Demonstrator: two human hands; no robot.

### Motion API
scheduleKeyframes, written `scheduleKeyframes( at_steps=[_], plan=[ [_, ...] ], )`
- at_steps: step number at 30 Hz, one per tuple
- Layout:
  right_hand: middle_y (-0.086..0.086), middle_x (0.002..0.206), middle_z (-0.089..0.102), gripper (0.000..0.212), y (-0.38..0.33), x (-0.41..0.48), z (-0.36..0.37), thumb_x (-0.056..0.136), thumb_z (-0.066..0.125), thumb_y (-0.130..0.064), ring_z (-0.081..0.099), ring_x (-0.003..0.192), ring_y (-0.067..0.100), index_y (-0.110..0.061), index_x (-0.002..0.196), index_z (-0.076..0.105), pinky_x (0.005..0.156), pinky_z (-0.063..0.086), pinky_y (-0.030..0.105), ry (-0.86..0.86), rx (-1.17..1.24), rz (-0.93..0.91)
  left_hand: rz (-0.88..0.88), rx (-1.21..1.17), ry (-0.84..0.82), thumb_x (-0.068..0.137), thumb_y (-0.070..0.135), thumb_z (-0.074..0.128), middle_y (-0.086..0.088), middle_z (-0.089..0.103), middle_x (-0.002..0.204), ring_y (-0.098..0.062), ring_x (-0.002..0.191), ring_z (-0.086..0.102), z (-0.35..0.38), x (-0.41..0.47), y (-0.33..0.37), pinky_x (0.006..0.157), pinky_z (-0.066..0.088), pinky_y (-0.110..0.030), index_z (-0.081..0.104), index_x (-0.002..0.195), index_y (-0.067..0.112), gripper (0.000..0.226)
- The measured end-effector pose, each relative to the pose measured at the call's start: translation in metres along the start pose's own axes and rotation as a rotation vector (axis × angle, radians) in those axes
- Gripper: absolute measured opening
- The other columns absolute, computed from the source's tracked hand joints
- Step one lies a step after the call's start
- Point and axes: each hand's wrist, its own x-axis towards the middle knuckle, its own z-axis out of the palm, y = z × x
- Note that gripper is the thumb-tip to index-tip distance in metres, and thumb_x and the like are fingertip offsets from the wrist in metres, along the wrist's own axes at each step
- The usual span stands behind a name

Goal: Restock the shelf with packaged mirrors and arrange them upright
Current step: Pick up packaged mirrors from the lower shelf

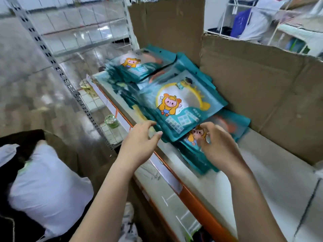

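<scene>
Though the print blurs unreadably, teal mirror packs (181, 109) lie heaped flat on the shelf (272, 154) — left hand (139, 144) fingers spread at one's edge, right hand (218, 147) curled, grip unclear.

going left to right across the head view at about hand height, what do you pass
white bag → green glass jar → left hand → top teal mirror pack → right hand → cardboard wall

Cardboard wall (262, 88) blocks rt & back; shelf (272, 180) free nr front, packs (181, 105) heaped behind.
</scene>
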Motion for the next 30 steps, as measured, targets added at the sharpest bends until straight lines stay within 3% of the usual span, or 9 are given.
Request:
scheduleKeyframes(
  at_steps=[6,12,17,21,27,30],
  plan=[
    [0.004,0.125,0.053,0.045,-0.006,0.035,0.007,0.093,0.051,-0.041,0.051,0.116,0.025,-0.021,0.132,0.043,0.092,0.045,0.042,0.021,-0.072,0.130,0.054,-0.045,0.042,0.093,0.039,0.051,0.000,0.058,0.120,-0.021,0.109,0.055,-0.010,0.067,0.002,0.091,0.046,-0.039,0.055,0.123,0.021,0.036],
    [0.017,0.114,0.048,0.046,-0.022,0.066,0.027,0.094,0.051,-0.038,0.052,0.105,0.039,-0.013,0.131,0.041,0.085,0.044,0.042,0.135,-0.065,0.421,0.156,-0.022,-0.012,0.094,0.043,0.047,0.005,0.062,0.096,-0.024,0.100,0.057,-0.025,0.142,-0.003,0.082,0.046,-0.035,0.056,0.119,0.025,0.032],
    [0.027,0.108,0.046,0.068,-0.045,0.097,0.042,0.083,0.064,-0.044,0.055,0.093,0.048,-0.004,0.134,0.041,0.081,0.046,0.046,0.290,-0.133,0.550,0.308,-0.077,-0.125,0.091,0.034,0.053,-0.010,0.062,0.112,-0.031,0.106,0.055,-0.031,0.204,-0.014,0.088,0.047,-0.040,0.059,0.116,0.018,0.030],
    [0.033,0.105,0.049,0.074,-0.061,0.117,0.052,0.077,0.069,-0.044,0.053,0.095,0.049,0.004,0.127,0.043,0.080,0.044,0.044,0.393,-0.053,0.632,0.478,-0.014,-0.274,0.094,0.028,0.052,-0.013,0.049,0.129,-0.030,0.117,0.049,-0.036,0.244,-0.020,0.095,0.040,-0.035,0.049,0.129,0.017,0.037],
    [0.027,0.102,0.060,0.068,-0.073,0.127,0.063,0.078,0.061,-0.056,0.059,0.093,0.041,0.001,0.110,0.042,0.074,0.045,0.040,0.391,-0.046,0.799,0.474,-0.039,-0.407,0.095,0.031,0.052,-0.009,0.054,0.130,-0.027,0.117,0.051,-0.041,0.283,-0.009,0.083,0.037,-0.028,0.042,0.135,0.022,0.042],
    [0.023,0.107,0.062,0.069,-0.072,0.128,0.061,0.079,0.058,-0.057,0.059,0.100,0.038,0.001,0.112,0.044,0.084,0.048,0.042,0.366,0.031,0.831,0.426,-0.083,-0.445,0.093,0.034,0.053,-0.006,0.050,0.136,-0.026,0.123,0.047,-0.035,0.296,0.005,0.095,0.038,-0.032,0.045,0.133,0.022,0.043]
  ],
)
